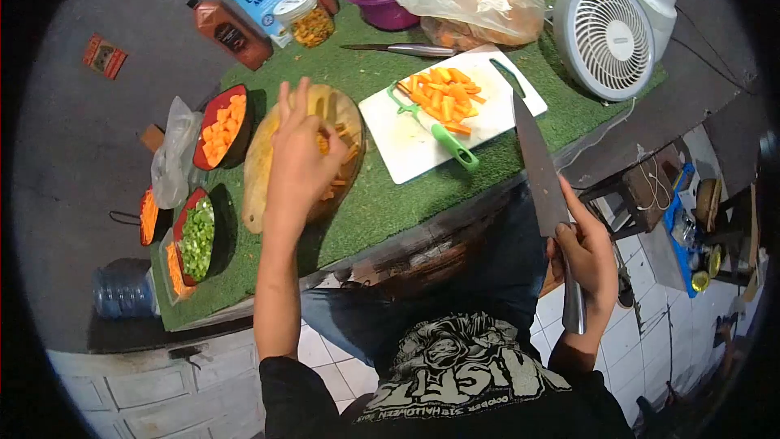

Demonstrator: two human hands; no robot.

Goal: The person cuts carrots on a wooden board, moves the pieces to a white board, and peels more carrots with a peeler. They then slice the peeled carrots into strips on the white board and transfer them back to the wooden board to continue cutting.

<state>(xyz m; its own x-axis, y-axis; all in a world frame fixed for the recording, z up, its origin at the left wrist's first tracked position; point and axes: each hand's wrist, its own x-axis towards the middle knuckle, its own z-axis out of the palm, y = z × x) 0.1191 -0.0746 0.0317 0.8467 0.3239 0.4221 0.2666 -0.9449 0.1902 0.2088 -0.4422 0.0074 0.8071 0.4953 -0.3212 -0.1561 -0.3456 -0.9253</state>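
My right hand [587, 256] is wrapped round the handle of a large kitchen knife [538, 167], its broad blade pointing up past the white cutting board's right side. My left hand [305, 158] hovers over or touches the round wooden board [260, 154]. Its thumb and forefinger come together in a pinch while other fingers stretch out; whatever is between the tips is hidden. Orange carrot strips [351, 134] lie on the wooden board, partly behind this hand. On the white cutting board [398, 154] are a pile of carrot pieces [445, 97] and a green-handled peeler [443, 138].
Left of the boards stand a bowl of carrot chunks [223, 132] and a bowl of chopped greens [197, 240]. A second knife [414, 49] lies behind the white board. Further back are sauce bottles [230, 32], a milk carton [260, 0], a plastic bag [479, 0] and a fan [609, 39].
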